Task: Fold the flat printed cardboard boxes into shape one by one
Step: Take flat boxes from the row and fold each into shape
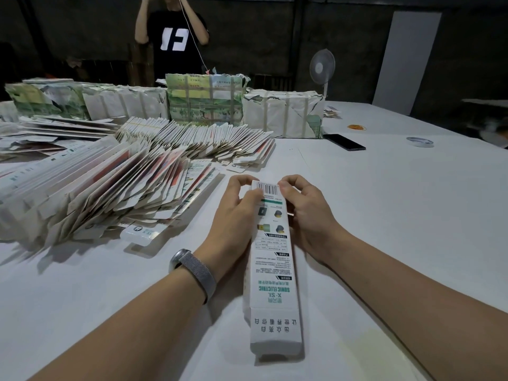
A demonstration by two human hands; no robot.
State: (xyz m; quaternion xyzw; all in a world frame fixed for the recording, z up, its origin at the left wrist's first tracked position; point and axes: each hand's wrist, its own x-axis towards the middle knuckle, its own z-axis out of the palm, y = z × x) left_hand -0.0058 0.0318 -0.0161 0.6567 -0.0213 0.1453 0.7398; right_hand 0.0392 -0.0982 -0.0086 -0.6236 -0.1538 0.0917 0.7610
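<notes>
A long white printed box (pixel 272 268) lies lengthwise on the white table (pixel 398 215), its near end flap open. Left of the box fans a heap of flat box blanks (pixel 110 185); beyond it stand taped paper bundles (pixel 206 99), with a black phone (pixel 344 142) and a tape roll (pixel 420 141) off to its right. Both hands meet at the box's far end: the left hand (pixel 239 213), a mesh-band watch on its wrist, and the right hand (pixel 305 207) pinch the barcode end with curled fingers
</notes>
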